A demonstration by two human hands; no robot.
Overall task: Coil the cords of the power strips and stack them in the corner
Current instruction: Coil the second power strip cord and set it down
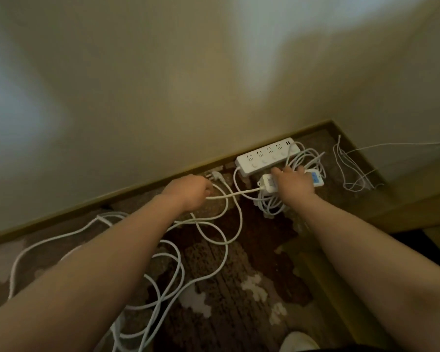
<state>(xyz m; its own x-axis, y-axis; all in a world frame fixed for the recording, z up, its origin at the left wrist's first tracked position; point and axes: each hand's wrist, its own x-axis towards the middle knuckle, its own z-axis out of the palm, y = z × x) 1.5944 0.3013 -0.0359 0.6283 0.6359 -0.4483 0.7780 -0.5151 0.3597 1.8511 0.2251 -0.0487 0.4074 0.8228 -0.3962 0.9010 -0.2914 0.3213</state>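
Note:
A long white power strip [264, 156] lies along the baseboard near the corner. In front of it sits a smaller white power strip [267, 184] with a blue-labelled end [316, 179], on top of a bundle of coiled white cord [269, 207]. My right hand [293, 182] rests on this smaller strip, fingers spread over it. My left hand [191, 193] grips a thick white cord [239, 193] that runs to the smaller strip. A white plug [215, 175] lies by the baseboard just beyond my left hand. Loose loops of white cord [168, 265] sprawl over the carpet.
A thin white cable [350, 171] lies tangled in the corner and runs off right along the wall. The floor is a brown patterned carpet [239, 288]. A wooden ledge [416, 207] borders the right side. A white shoe tip [298, 341] shows at the bottom.

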